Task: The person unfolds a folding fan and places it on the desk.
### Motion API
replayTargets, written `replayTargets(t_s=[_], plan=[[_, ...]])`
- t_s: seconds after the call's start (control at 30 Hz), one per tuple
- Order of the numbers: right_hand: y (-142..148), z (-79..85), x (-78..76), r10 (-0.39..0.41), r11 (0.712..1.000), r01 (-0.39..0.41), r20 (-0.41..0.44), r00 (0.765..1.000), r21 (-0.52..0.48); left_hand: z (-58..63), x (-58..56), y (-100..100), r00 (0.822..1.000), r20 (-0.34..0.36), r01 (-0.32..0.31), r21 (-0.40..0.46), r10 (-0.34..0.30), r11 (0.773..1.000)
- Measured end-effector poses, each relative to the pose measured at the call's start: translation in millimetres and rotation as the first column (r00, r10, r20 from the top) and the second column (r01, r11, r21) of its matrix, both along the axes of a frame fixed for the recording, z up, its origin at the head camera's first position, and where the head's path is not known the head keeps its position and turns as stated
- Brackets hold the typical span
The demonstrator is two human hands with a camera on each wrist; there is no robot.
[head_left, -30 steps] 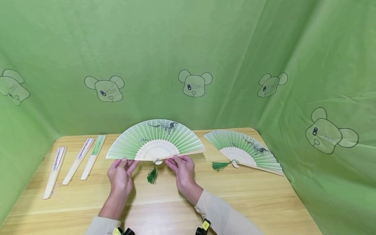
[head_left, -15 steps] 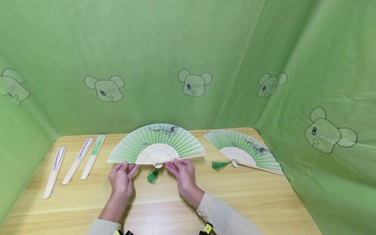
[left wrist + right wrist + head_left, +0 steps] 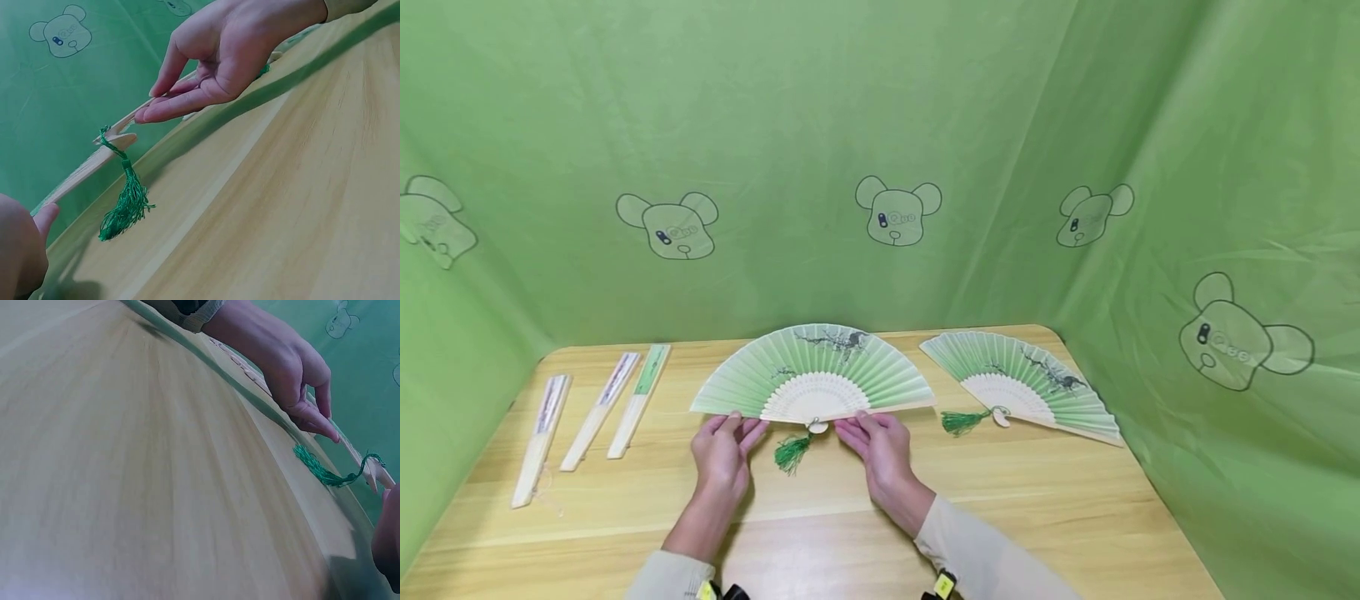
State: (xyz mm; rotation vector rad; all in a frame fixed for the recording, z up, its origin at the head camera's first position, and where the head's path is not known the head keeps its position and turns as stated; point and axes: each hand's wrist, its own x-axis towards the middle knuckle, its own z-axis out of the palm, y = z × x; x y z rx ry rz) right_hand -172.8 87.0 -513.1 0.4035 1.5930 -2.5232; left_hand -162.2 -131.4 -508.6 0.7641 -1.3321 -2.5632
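Both hands hold a spread folding fan (image 3: 816,371), green fading to white with a dark branch print and pale slatted ribs. My left hand (image 3: 721,454) pinches its lower left edge between thumb and fingers. On the other side of the pivot, my right hand (image 3: 883,450) pinches the lower right edge. From the pivot hangs a green tassel (image 3: 128,209), seen in the left wrist view between the two hands. A second spread green fan (image 3: 1015,375) lies to the right, its tassel (image 3: 961,422) pointing left.
At the left of the wooden table (image 3: 820,533) lie a folded fan with a green band (image 3: 651,371) and two folded fans with pale purplish bands, one of them the leftmost fan (image 3: 542,437). Green cloth (image 3: 775,125) with bear-head outlines walls the back and sides.
The held fan has come lower and shifted right, together with both hands. Its tassel now swings out to the left of the pivot. The other fans stay put.
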Motion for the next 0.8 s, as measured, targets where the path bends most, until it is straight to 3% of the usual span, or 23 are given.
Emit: replayTargets(t_s=[0.37,0.8], plan=[[11.9,-2.6,-8.2,0.021,1.0,-0.021,0.015,1.0,0.018,-2.7,-6.2,-0.4,0.999,0.009,0.037,-0.049,-0.037,0.998],[17.2,-6.4,-12.7,0.023,1.0,-0.023,0.051,0.998,-0.001,-3.6,-14.6,-14.6,0.992,0.047,0.123,-0.11,-0.119,0.986]])
